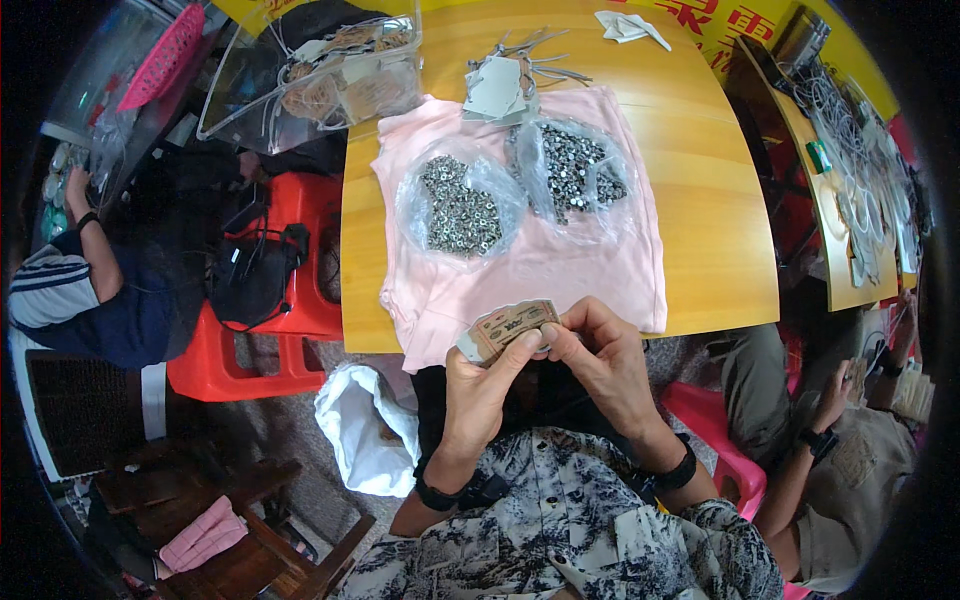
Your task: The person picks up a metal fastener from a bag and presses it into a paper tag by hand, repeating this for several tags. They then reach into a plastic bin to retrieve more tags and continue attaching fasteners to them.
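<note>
Just past the table's near edge, my left hand point(478, 392) is closed on a tan printed card point(508, 328) with a scalloped edge, the thumb on its face. My right hand point(607, 368) pinches at the card's right end, thumb against finger. Whether a small part sits between those fingertips is hidden. Beyond the hands, a pink cloth point(520, 275) covers part of the table. On it lie two open clear plastic bags: the left one holds small ring-shaped metal pieces point(458, 208), the right one small shiny, dark-and-silver metal pieces point(580, 172).
White tags with grey cords point(495, 90) lie at the cloth's far edge. A clear bin point(400, 95) of corded tags stands far left. A white sack point(365, 435) and red stools point(235, 345) are at left. Another person point(860, 480) sits at right, one more point(80, 285) at left.
</note>
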A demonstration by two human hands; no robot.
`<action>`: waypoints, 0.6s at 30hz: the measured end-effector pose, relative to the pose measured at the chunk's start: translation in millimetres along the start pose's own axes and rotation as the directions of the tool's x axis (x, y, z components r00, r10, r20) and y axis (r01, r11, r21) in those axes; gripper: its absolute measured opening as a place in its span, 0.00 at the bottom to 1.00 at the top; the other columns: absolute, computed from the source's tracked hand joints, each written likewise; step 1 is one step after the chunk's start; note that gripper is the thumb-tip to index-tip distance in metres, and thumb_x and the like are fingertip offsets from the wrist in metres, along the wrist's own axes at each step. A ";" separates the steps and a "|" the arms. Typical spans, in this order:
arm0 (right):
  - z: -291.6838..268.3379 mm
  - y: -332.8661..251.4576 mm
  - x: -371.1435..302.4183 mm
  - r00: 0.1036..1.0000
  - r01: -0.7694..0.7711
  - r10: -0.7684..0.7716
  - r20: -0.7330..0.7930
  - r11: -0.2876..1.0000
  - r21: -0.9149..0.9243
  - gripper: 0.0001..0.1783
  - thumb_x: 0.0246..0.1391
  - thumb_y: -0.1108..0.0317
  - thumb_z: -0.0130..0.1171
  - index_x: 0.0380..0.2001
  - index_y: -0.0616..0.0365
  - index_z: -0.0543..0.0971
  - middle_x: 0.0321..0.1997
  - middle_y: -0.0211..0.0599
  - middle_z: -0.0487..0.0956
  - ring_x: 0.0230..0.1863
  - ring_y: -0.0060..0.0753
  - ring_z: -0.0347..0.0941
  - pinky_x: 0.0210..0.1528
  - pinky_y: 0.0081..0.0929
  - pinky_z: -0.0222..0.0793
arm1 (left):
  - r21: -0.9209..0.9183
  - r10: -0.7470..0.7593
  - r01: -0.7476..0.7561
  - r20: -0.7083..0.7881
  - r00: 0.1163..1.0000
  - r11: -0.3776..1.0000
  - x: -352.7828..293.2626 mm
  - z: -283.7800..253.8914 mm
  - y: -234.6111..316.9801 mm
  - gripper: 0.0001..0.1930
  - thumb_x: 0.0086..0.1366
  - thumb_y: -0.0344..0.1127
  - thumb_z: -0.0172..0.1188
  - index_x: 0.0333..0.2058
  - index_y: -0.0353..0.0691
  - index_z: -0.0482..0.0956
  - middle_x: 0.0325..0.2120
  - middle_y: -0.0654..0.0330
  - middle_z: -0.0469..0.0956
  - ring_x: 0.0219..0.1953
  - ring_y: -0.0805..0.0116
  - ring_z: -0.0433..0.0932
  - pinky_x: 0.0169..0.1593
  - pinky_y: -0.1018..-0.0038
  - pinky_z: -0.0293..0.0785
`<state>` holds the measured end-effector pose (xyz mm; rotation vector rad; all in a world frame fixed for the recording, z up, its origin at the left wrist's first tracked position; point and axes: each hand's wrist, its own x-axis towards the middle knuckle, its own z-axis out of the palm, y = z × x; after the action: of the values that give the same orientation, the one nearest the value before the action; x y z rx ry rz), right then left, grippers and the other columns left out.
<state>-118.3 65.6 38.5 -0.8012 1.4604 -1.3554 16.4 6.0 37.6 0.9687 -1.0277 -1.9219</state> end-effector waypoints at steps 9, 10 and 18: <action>-5.2 -23.7 23.9 0.985 0.084 -0.049 0.164 0.973 -0.213 0.10 0.62 0.66 0.55 0.34 0.63 0.77 0.30 0.39 0.78 0.30 0.27 0.74 0.32 0.27 0.67 | -0.039 0.040 -0.043 -0.076 0.996 0.998 9.6 -24.2 -2.1 0.10 0.63 0.24 0.61 0.43 0.30 0.79 0.38 0.58 0.82 0.39 0.74 0.79 0.45 0.78 0.75; -7.3 -28.1 32.5 0.963 0.240 -0.176 0.203 0.903 -0.356 0.09 0.61 0.67 0.54 0.34 0.63 0.77 0.30 0.43 0.76 0.30 0.36 0.73 0.33 0.31 0.67 | -0.038 0.078 -0.080 -0.065 0.995 0.996 12.6 -23.7 -0.7 0.09 0.64 0.24 0.60 0.43 0.30 0.78 0.38 0.56 0.81 0.39 0.72 0.80 0.45 0.75 0.77; 21.1 -15.7 110.1 0.864 0.498 -0.438 0.247 0.677 -0.542 0.06 0.53 0.70 0.57 0.28 0.62 0.75 0.30 0.45 0.74 0.32 0.53 0.73 0.33 0.44 0.67 | -0.067 0.039 -0.046 -0.099 0.994 0.997 21.6 -33.5 7.6 0.10 0.64 0.24 0.59 0.43 0.28 0.76 0.37 0.54 0.80 0.37 0.66 0.81 0.40 0.69 0.84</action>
<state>-137.0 -45.9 32.6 -1.7342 1.6905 -1.1834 37.6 -26.3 25.3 0.9837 -0.9129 -1.8447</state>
